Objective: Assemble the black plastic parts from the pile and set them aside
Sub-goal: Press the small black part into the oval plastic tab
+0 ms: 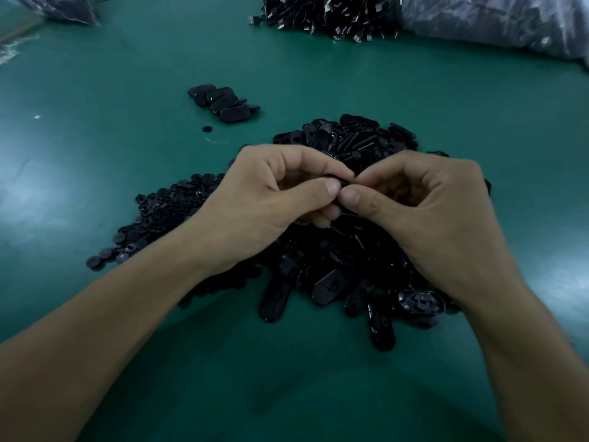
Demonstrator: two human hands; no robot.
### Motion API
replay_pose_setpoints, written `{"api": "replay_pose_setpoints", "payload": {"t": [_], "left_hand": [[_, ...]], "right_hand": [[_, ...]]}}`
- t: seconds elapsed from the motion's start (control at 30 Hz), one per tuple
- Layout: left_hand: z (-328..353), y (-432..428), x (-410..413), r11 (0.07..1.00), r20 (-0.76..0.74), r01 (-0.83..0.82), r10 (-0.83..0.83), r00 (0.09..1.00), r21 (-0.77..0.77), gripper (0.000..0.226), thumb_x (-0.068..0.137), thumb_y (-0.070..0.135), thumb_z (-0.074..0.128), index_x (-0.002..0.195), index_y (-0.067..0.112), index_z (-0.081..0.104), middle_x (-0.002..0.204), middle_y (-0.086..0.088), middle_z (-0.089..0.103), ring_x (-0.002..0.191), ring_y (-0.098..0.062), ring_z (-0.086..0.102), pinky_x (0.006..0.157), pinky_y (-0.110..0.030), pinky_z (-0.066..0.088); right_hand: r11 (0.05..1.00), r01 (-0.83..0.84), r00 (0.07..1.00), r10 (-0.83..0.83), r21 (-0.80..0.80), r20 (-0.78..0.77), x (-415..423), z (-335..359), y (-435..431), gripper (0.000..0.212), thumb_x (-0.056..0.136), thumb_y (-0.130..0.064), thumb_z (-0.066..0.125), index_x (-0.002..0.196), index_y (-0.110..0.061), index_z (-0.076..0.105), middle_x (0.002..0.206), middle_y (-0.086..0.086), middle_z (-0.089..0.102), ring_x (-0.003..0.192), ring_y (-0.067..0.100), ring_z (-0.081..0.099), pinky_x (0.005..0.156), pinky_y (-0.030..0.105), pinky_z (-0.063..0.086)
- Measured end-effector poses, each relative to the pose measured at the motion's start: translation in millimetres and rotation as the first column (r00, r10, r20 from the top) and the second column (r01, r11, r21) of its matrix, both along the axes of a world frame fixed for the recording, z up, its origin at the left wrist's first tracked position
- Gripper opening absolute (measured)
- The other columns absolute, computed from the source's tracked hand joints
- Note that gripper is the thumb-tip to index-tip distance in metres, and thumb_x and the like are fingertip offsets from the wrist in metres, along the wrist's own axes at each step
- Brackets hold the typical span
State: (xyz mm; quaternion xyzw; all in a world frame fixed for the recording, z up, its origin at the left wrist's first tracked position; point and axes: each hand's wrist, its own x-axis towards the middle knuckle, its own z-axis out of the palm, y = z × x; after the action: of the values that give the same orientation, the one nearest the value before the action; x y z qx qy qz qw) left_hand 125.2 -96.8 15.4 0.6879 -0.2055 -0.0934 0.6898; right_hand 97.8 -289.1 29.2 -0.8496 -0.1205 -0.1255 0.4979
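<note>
Pinching a small black plastic part (340, 182) between thumbs and forefingers, I hold it just above the pile (350, 141) on the green table (287, 378). My left hand (271, 199) and right hand (430, 212) are both curled tight round it, fingertips meeting. Most of the part is hidden under them, so I cannot tell whether two pieces are already joined.

It looks light, stiff and glossy, so probably slippery. I judge the sure hold is on its long edges, leaving the middle free for pressing a piece home. Under my left wrist spreads a heap of round pieces (159, 212).

The little group of finished parts (223, 103) lies beyond the pile to the left, well apart from my hands, with open green table between and one stray round piece (207, 128) near it. The tangle of cables (325, 14) and the plastic bags (494, 23) sit along the far side, clear of that path. The near table is open too, though oval shells spill toward me.
</note>
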Motion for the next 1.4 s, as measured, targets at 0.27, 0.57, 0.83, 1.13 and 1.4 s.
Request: {"api": "replay_pose_setpoints", "payload": {"t": [0.27, 0.57, 0.83, 1.13, 1.4], "left_hand": [[1.1, 2.9, 3.6, 0.996, -0.113, 0.032, -0.042, 0.993, -0.089, 0.017, 0.073, 0.021, 0.077, 0.089, 0.016, 0.077, 0.073, -0.005, 0.073, 0.063, -0.011, 0.069, 0.061, -0.020, 0.056], [0.9, 1.0, 4.5, 0.995, -0.113, -0.018, 0.007, 0.994, -0.098, 0.020, 0.073, 0.017, 0.074, 0.093, 0.012, 0.073, 0.073, -0.004, 0.074, 0.064, -0.012, 0.070, 0.062, -0.023, 0.058], [2.8, 1.8, 4.2, 0.995, -0.144, -0.022, 0.007, 0.990, -0.098, 0.020, 0.072, 0.016, 0.074, 0.092, 0.011, 0.073, 0.075, -0.006, 0.074, 0.065, -0.014, 0.071, 0.062, -0.023, 0.059], [3.5, -1.4, 1.7, 0.995, -0.150, -0.033, 0.019, 0.989, -0.090, 0.021, 0.071, 0.015, 0.073, 0.092, 0.009, 0.072, 0.074, -0.008, 0.074, 0.064, -0.014, 0.071, 0.063, -0.024, 0.059], [3.0, -3.1, -1.2, 0.997, -0.131, -0.067, 0.061, 0.990, -0.045, 0.019, 0.075, 0.014, 0.073, 0.093, 0.010, 0.073, 0.076, -0.008, 0.076, 0.068, -0.014, 0.073, 0.065, -0.023, 0.059]], "right_hand": [[0.987, -0.083, 0.995, 0.090, 0.141, -0.049, -1.3, 1.6, 6.9, 0.013, 0.078, -0.034, 0.079, 0.080, -0.022, 0.073, 0.072, -0.005, 0.074, 0.061, 0.006, 0.065, 0.058, 0.021, 0.053], [0.960, -0.150, 0.980, 0.177, 0.237, -0.095, -0.7, 0.9, 5.2, 0.011, 0.086, -0.009, 0.075, 0.088, -0.020, 0.073, 0.070, -0.011, 0.073, 0.063, -0.002, 0.066, 0.060, 0.008, 0.047], [0.965, -0.124, 0.984, 0.150, 0.231, -0.099, -1.0, 0.6, 5.3, 0.018, 0.087, -0.004, 0.074, 0.085, -0.022, 0.074, 0.070, -0.007, 0.074, 0.061, 0.000, 0.065, 0.058, 0.011, 0.048], [0.963, -0.116, 0.984, 0.144, 0.243, -0.102, -1.6, 2.0, 5.3, 0.016, 0.083, -0.004, 0.078, 0.082, -0.020, 0.074, 0.066, -0.011, 0.073, 0.059, -0.003, 0.065, 0.057, 0.008, 0.047], [0.979, -0.080, 0.990, 0.099, 0.185, -0.096, -1.1, 0.3, 6.4, 0.015, 0.083, -0.007, 0.078, 0.082, -0.021, 0.073, 0.065, -0.015, 0.071, 0.058, -0.003, 0.064, 0.057, 0.008, 0.047]]}}
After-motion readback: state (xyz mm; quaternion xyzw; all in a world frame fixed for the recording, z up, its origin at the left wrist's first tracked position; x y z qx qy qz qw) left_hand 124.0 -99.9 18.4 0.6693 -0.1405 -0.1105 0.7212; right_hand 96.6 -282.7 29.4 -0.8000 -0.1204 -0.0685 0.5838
